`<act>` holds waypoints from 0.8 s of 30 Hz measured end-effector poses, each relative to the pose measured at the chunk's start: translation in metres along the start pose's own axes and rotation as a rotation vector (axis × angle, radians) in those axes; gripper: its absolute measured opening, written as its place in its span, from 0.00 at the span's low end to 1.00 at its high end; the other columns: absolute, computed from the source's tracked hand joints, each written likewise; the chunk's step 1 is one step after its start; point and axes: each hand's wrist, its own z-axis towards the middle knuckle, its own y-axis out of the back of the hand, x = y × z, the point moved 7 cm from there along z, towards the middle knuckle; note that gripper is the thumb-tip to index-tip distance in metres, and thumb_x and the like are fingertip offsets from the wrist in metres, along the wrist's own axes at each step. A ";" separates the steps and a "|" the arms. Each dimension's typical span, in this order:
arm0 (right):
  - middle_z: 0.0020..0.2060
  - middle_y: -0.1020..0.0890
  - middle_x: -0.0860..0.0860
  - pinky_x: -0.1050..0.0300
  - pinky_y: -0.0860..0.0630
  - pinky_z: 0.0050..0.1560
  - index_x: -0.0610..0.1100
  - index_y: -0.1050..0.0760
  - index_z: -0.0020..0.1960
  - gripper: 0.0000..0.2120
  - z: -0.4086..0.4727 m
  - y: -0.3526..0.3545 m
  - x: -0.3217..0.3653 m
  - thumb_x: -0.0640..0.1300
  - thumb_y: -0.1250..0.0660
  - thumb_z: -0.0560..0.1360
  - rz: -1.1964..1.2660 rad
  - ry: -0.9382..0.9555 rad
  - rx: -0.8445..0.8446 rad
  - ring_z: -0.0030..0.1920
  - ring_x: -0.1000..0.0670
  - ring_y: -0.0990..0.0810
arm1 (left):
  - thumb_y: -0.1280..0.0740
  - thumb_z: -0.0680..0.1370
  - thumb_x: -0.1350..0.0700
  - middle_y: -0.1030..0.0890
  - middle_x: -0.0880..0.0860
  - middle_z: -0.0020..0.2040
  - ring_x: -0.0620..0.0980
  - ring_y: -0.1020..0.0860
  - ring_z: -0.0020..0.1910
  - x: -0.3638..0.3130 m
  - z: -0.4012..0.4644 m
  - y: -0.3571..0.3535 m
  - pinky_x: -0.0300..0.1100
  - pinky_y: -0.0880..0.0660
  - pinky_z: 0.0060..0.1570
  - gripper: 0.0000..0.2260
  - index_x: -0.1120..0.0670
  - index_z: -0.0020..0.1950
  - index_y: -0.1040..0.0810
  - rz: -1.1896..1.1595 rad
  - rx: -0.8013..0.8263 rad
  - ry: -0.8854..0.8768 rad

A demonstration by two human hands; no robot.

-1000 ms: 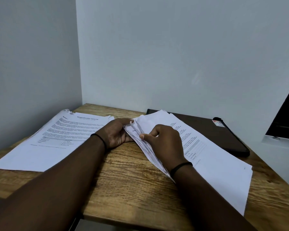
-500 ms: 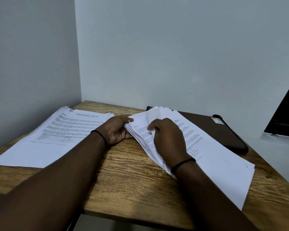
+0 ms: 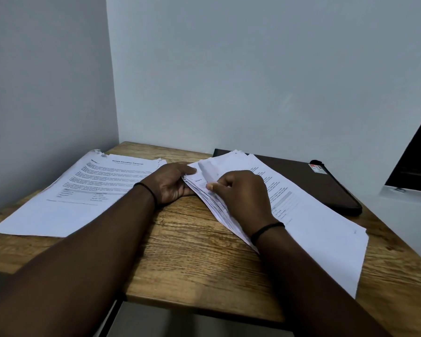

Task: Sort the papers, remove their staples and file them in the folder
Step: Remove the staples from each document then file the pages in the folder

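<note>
While both hands pinch the stack (image 3: 321, 229) (left hand (image 3: 173, 184), right hand (image 3: 243, 198)) | folder (image 3: 326, 183) partly covered | sorted pile (image 3: 83, 190) leftward

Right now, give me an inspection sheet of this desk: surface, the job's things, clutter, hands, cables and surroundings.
Surface: wooden table, grain visible, set into a wall corner.
Job's things: thick paper stack at right, its far end overlapping the closed brown folder; second paper pile lying flat at left, top corners ragged. No staple visible at this resolution.
Clutter: nothing seen.
Hands: left hand pinches the stack's near corner; right hand rests on the stack, thumb and fingers lifting its top sheets. A dark band on each wrist.
Cables: nothing seen.
Surroundings: plain pale walls; a dark panel at the right edge, unidentifiable.
</note>
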 end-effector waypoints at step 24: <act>0.37 0.23 0.58 0.58 0.32 0.40 0.50 0.24 0.51 0.06 -0.002 0.011 -0.003 0.49 0.29 0.77 0.018 -0.065 -0.082 0.40 0.53 0.24 | 0.42 0.83 0.66 0.16 0.62 0.54 0.58 0.17 0.51 0.000 0.001 0.001 0.55 0.18 0.48 0.11 0.64 0.64 0.26 0.000 -0.014 -0.006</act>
